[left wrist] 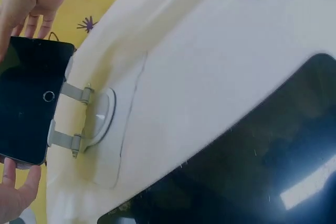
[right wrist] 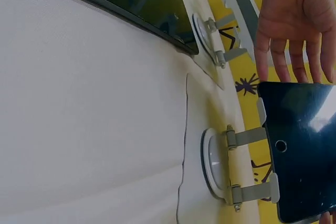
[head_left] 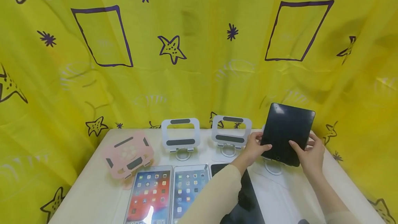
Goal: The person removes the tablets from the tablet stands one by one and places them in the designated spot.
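In the head view my left hand (head_left: 252, 149) and right hand (head_left: 311, 153) hold a dark-screened tablet (head_left: 289, 130) by opposite side edges. Both thumbs lie on its front near the lower half, the other fingers at or behind the edges. The tablet is upright, leaning back slightly, its home button low. Two small hooks of a white stand (right wrist: 247, 137) overlap the tablet's lower edge (right wrist: 304, 150) in the right wrist view. The stand's round base shows in the left wrist view, while the tablet hides its back plate.
Two empty white stands (head_left: 181, 142) (head_left: 231, 138) and a tilted pink stand (head_left: 129, 155) line the back of the white table (head_left: 93, 182). Two lit tablets (head_left: 152, 193) (head_left: 190, 186) and a larger black tablet (head_left: 248, 196) lie flat in front, partly under the left forearm. A yellow curtain (head_left: 199, 78) hangs behind.
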A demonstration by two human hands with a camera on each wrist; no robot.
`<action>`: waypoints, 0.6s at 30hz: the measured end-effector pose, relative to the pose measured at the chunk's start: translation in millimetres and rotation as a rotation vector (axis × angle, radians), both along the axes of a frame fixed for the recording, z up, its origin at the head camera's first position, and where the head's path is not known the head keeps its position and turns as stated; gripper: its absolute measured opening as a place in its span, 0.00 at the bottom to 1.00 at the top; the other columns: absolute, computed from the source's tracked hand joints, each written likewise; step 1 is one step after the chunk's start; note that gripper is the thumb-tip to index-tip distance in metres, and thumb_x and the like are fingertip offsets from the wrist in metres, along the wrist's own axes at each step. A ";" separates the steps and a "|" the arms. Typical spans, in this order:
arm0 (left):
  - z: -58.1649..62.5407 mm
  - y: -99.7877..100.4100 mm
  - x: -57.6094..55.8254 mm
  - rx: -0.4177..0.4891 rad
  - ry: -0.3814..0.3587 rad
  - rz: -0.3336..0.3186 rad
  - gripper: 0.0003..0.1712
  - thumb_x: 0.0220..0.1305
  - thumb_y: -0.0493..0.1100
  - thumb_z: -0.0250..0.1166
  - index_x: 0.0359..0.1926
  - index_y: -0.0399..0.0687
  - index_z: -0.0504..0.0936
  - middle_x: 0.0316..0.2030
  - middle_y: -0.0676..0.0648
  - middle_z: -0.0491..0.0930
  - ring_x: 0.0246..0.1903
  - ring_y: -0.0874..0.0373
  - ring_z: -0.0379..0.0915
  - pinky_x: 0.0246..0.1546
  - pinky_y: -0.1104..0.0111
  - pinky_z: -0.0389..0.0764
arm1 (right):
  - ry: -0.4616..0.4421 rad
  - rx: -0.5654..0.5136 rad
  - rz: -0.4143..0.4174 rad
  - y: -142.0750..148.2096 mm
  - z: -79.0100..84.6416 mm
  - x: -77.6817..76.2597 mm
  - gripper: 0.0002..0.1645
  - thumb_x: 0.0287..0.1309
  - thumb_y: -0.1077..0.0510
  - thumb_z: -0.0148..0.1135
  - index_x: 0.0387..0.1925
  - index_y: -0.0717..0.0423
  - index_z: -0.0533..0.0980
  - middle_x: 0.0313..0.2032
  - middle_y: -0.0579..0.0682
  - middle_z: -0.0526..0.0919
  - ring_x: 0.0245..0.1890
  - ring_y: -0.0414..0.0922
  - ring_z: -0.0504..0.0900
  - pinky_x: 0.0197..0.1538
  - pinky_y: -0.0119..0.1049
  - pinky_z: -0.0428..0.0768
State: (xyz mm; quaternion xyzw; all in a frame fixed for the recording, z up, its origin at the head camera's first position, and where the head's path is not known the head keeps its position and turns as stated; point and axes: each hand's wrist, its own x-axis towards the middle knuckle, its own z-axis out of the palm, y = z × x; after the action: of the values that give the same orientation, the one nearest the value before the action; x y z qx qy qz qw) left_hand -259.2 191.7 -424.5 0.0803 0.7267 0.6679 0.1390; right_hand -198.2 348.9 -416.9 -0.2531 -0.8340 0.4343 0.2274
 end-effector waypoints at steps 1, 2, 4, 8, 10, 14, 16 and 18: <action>0.1 0.3 0.2 -0.012 0.019 -0.002 0.25 0.54 0.35 0.69 0.53 0.49 0.71 0.44 0.54 0.67 0.53 0.52 0.71 0.55 0.66 0.75 | 0.012 0.002 0.003 0.2 -1.1 0.1 0.47 0.58 0.46 0.62 0.68 0.63 0.51 0.55 0.64 0.60 0.42 0.50 0.62 0.33 0.23 0.65; 0.3 0.6 0.4 -0.034 0.042 -0.007 0.26 0.54 0.35 0.69 0.53 0.49 0.70 0.43 0.54 0.66 0.52 0.54 0.71 0.55 0.67 0.74 | 0.022 0.005 0.001 0.4 -2.4 0.6 0.46 0.58 0.46 0.62 0.68 0.62 0.51 0.56 0.63 0.60 0.42 0.49 0.62 0.35 0.24 0.65; -0.3 0.8 1.1 -0.080 0.088 -0.013 0.28 0.54 0.36 0.70 0.55 0.50 0.70 0.42 0.54 0.65 0.49 0.57 0.70 0.55 0.70 0.74 | 0.047 0.013 0.000 0.4 -5.7 1.5 0.46 0.58 0.47 0.63 0.68 0.60 0.51 0.56 0.61 0.61 0.42 0.45 0.61 0.37 0.26 0.64; -2.4 -0.1 3.9 -0.159 0.185 -0.018 0.29 0.55 0.38 0.69 0.58 0.52 0.68 0.42 0.54 0.65 0.46 0.61 0.68 0.52 0.74 0.73 | 0.105 0.044 -0.004 1.4 -13.7 5.0 0.44 0.58 0.51 0.64 0.68 0.57 0.52 0.50 0.53 0.62 0.39 0.35 0.60 0.38 0.17 0.63; -3.2 -0.2 6.0 -0.173 0.226 -0.021 0.28 0.57 0.38 0.67 0.57 0.52 0.68 0.44 0.53 0.66 0.47 0.62 0.68 0.53 0.73 0.72 | 0.150 0.065 -0.005 2.4 -18.2 7.8 0.42 0.57 0.55 0.64 0.67 0.57 0.53 0.45 0.46 0.63 0.38 0.31 0.61 0.37 0.12 0.63; -4.6 1.6 9.6 -0.189 0.268 0.002 0.24 0.60 0.40 0.65 0.55 0.54 0.66 0.46 0.54 0.68 0.49 0.63 0.68 0.54 0.72 0.72 | 0.245 0.095 0.008 3.7 -25.7 12.9 0.41 0.55 0.63 0.66 0.65 0.57 0.55 0.39 0.33 0.60 0.36 0.26 0.62 0.37 0.07 0.64; -5.8 2.7 10.7 -0.180 0.270 0.034 0.21 0.62 0.40 0.64 0.53 0.56 0.66 0.45 0.56 0.69 0.47 0.65 0.69 0.52 0.72 0.73 | 0.282 0.109 0.021 4.4 -27.8 14.6 0.41 0.53 0.65 0.67 0.65 0.58 0.56 0.38 0.30 0.59 0.36 0.25 0.63 0.37 0.07 0.65; -8.2 3.9 11.8 -0.178 0.267 0.071 0.19 0.62 0.41 0.64 0.50 0.57 0.67 0.42 0.58 0.70 0.43 0.67 0.69 0.48 0.74 0.74 | 0.302 0.113 0.033 5.1 -29.5 16.4 0.42 0.51 0.66 0.68 0.65 0.57 0.57 0.38 0.30 0.60 0.35 0.25 0.64 0.37 0.07 0.66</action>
State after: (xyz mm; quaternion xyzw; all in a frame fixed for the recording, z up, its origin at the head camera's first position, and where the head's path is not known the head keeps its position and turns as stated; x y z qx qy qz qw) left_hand -247.4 195.5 -432.7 0.1300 0.7974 0.5888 0.0240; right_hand -181.9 354.0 -446.4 -0.1581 -0.8175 0.4234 0.3570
